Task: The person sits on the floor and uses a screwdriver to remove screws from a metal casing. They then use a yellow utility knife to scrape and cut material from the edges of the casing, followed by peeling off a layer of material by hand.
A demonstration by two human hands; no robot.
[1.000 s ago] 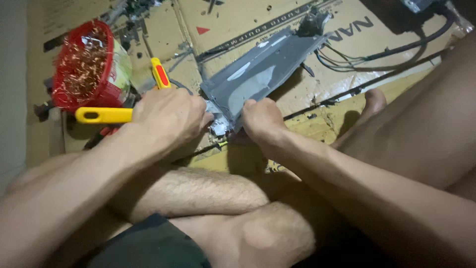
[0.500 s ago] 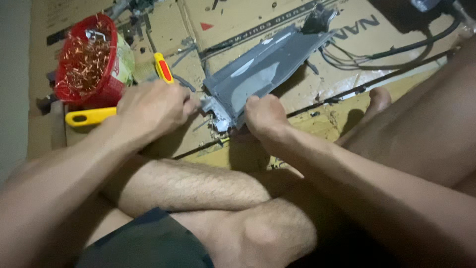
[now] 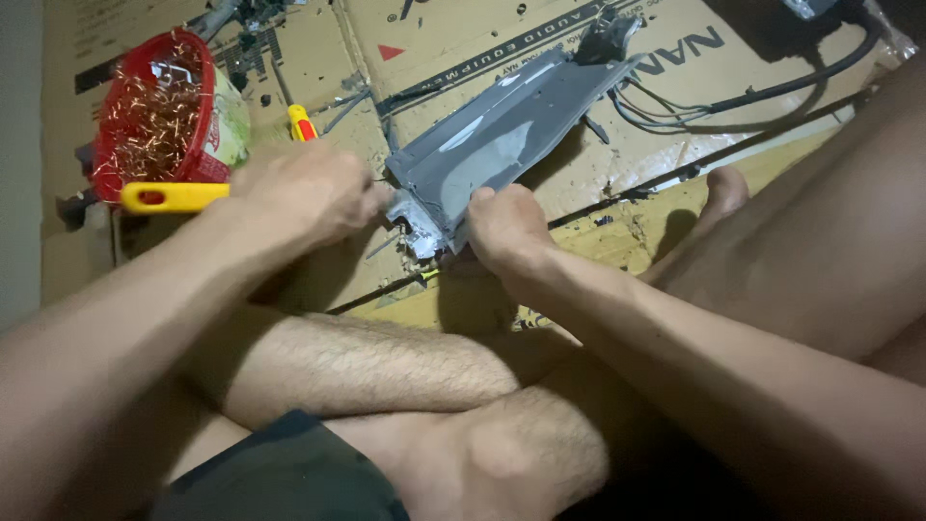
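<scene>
A long grey metal panel (image 3: 506, 140) lies on flattened cardboard (image 3: 463, 48), running from the upper right down toward me. My right hand (image 3: 502, 227) pinches its near end from the right. My left hand (image 3: 309, 188) is closed at the panel's near left corner, fingers against the torn metal edge there. What the left fingers hold is hidden. A yellow tool handle (image 3: 174, 196) sticks out to the left just behind my left hand.
A red basket (image 3: 154, 106) full of copper wire scraps stands at the upper left. A yellow and red screwdriver (image 3: 302, 123) lies beyond my left hand. Black cables (image 3: 772, 92) run across the cardboard at upper right. My crossed bare legs (image 3: 386, 367) fill the foreground.
Both hands stay on the panel's near end with only small shifts. The view has drifted slightly, with the scene sitting a little lower and to the right.
</scene>
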